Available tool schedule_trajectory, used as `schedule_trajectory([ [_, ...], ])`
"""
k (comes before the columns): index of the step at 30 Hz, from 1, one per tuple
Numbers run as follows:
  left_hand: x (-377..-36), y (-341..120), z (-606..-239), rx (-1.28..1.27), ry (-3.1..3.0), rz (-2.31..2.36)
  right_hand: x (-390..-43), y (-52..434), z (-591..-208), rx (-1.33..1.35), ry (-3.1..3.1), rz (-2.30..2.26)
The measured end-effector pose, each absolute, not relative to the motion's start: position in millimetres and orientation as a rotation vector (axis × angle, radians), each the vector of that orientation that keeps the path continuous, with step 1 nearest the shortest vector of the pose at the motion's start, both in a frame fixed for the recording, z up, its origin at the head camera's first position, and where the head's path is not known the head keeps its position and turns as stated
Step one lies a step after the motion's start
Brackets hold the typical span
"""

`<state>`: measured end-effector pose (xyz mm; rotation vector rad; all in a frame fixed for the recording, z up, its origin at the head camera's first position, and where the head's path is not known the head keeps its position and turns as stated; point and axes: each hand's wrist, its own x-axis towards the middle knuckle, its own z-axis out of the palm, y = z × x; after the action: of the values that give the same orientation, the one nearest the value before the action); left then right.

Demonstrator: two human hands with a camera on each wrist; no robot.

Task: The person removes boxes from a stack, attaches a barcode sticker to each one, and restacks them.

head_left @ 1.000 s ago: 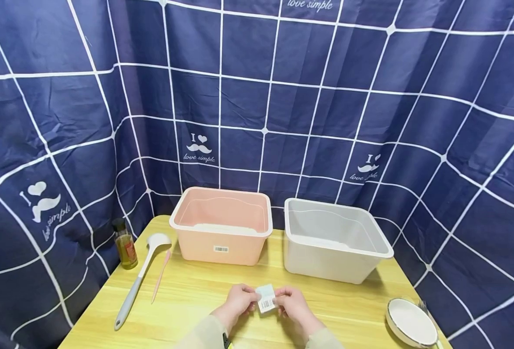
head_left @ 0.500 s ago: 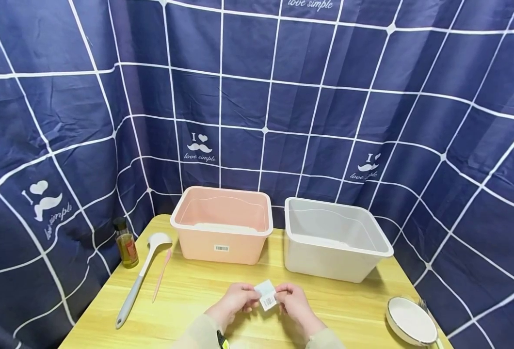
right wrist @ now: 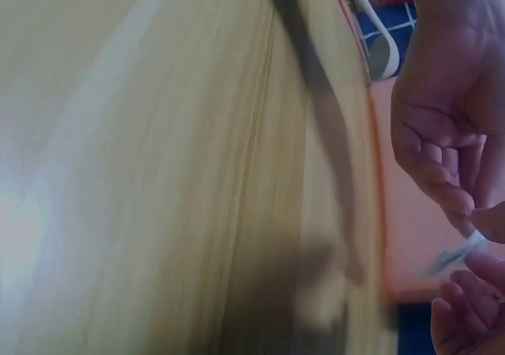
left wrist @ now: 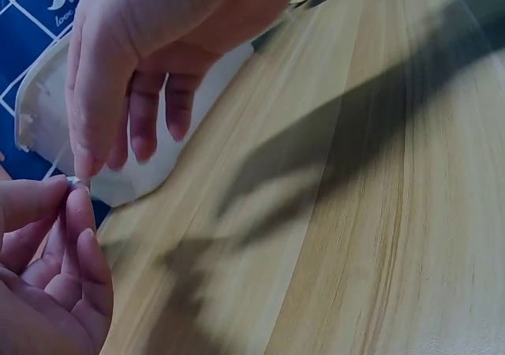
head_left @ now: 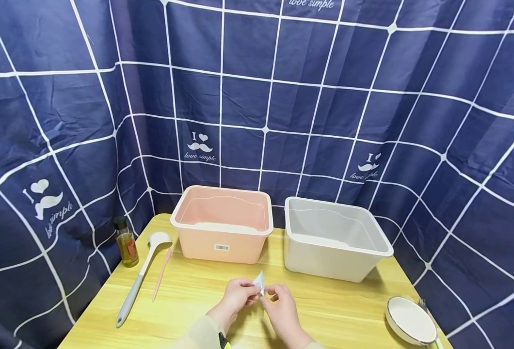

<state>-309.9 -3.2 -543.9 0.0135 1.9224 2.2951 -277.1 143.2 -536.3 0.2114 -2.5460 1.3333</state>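
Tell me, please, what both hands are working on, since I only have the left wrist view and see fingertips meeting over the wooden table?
Observer: Both the left hand and right hand pinch a small white packet between them.
Operator: Thank you. Is the pale wall behind the hands a container?
Observer: Yes, a white bin, standing beside a pink bin.
Operator: Is anything else lying on the table?
Observer: A long-handled ladle lies on the person's left, next to a small oil bottle.
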Motion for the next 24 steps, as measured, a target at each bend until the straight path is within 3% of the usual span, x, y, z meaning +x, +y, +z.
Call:
schedule_trajectory([
  [24,-307.3,-2.2,-543.7,0.067,2.000,2.249,-275.9,141.3,-538.1,0.077,-2.429,1.704],
])
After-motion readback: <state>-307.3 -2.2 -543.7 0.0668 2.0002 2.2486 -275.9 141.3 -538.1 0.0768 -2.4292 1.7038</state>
